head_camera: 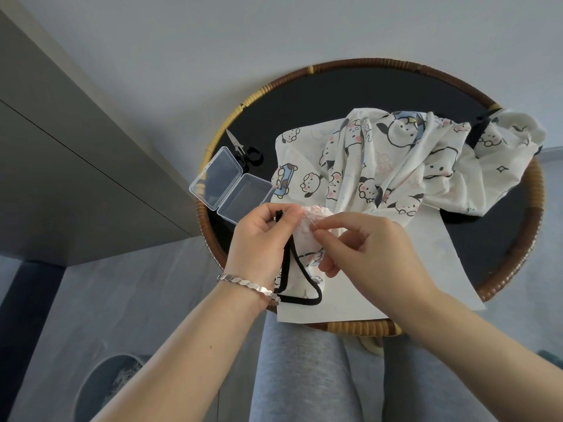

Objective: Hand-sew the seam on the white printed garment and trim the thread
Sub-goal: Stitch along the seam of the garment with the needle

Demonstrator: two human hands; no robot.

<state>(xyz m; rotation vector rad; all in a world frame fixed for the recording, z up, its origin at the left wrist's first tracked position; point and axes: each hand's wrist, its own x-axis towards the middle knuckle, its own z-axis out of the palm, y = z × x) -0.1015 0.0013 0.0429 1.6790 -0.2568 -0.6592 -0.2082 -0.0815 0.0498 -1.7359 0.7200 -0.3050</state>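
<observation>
White garment (pixel 396 153) pinched by left fingers (pixel 289 216); right fingers (pixel 332 231) pinch needle (pixel 311 222).

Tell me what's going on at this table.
A person is hand-sewing the white printed garment on a round table. The left hand grips the bunched seam edge, where a black cord hangs, and the right hand pinches the needle at the fabric. The scissors lie untouched beside an open clear box.

Clear case (pixel 231 185) (lid open) sits on the table (pixel 359 63) — rattan-rimmed.
</observation>
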